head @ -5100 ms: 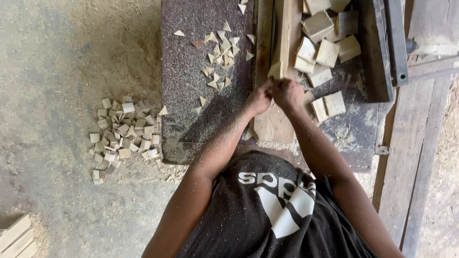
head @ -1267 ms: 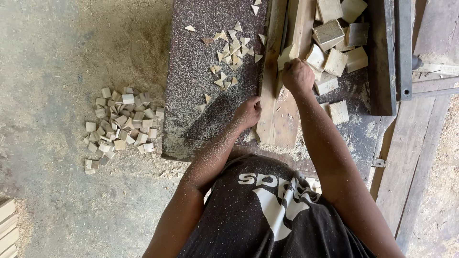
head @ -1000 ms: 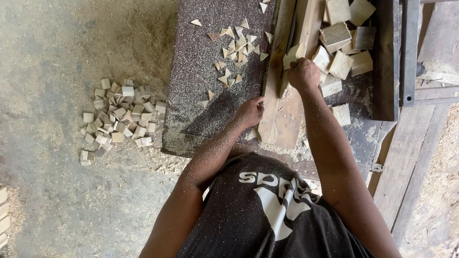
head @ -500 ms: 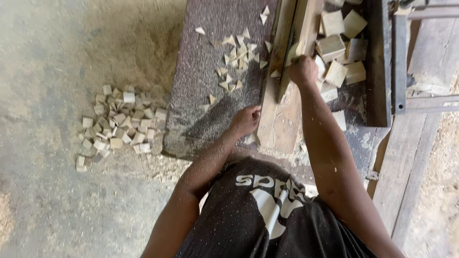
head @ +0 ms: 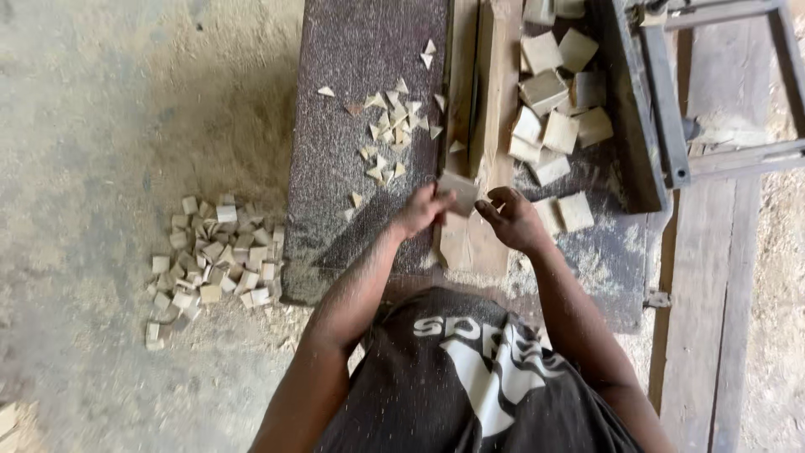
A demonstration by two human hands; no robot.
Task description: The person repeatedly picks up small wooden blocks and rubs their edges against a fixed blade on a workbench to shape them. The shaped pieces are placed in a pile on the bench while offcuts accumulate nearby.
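Over the dusty bench, left hand (head: pixel 422 210) grips a wooden block (head: pixel 459 194); right hand (head: pixel 513 220) released.

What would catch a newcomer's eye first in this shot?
Probably the two hands at the centre: the left hand holds a small square wooden piece, with the right hand just beside it. Next, the heap of wooden squares on the dusty floor at left, and the small triangular offcuts scattered on the dark bench top.

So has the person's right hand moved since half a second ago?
Yes. The right hand has come back toward the body, away from the upright wooden fence, and now meets the left hand at a small wooden block.
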